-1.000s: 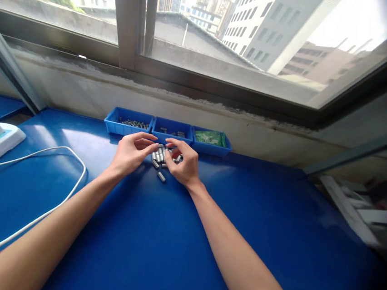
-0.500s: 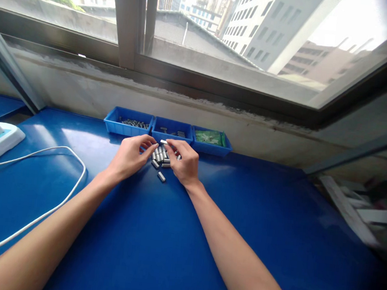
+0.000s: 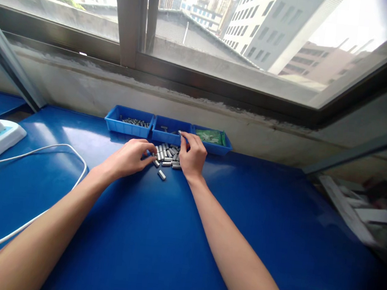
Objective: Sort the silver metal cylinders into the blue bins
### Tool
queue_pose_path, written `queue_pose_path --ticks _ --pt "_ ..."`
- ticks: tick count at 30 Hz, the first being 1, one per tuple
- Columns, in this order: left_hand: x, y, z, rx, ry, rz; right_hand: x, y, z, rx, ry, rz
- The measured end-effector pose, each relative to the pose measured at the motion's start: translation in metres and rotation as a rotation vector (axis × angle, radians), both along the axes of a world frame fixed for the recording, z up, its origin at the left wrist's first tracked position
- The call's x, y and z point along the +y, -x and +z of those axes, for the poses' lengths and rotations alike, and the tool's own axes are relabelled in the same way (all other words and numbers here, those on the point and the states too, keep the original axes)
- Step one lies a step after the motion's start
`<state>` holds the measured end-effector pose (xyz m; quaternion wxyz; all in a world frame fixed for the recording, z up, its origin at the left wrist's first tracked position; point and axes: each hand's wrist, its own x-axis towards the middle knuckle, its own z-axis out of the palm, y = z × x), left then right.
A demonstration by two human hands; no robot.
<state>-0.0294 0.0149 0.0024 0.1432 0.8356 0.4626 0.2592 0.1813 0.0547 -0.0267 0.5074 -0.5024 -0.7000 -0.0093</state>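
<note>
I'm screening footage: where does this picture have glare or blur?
Head view: glare streaks the blue table at back left; sky burns out through the window. Head view: clutter at right blurs into a dark edge; the metal pieces look clearer.

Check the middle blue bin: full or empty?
Neither: small pieces lie in the middle blue bin beside bare floor; the right hand hides part.

Silvery pieces (image 3: pixel 167 153) lie heaped, one piece (image 3: pixel 162 175) apart.
</note>
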Motion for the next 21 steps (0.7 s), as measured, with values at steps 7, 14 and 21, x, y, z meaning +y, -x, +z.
queue_pose_path --ticks 7,14,21 --pt "-0.006 -0.001 0.007 -0.002 0.009 -0.048 -0.001 0.002 0.001 -0.081 0.054 0.018" --pt "-0.002 0.001 0.000 0.025 0.022 -0.048 -0.009 0.005 0.005 -0.070 0.043 0.085" --pt "0.000 0.002 -0.001 0.083 -0.031 -0.019 -0.012 0.005 0.006 -0.041 0.058 0.137"
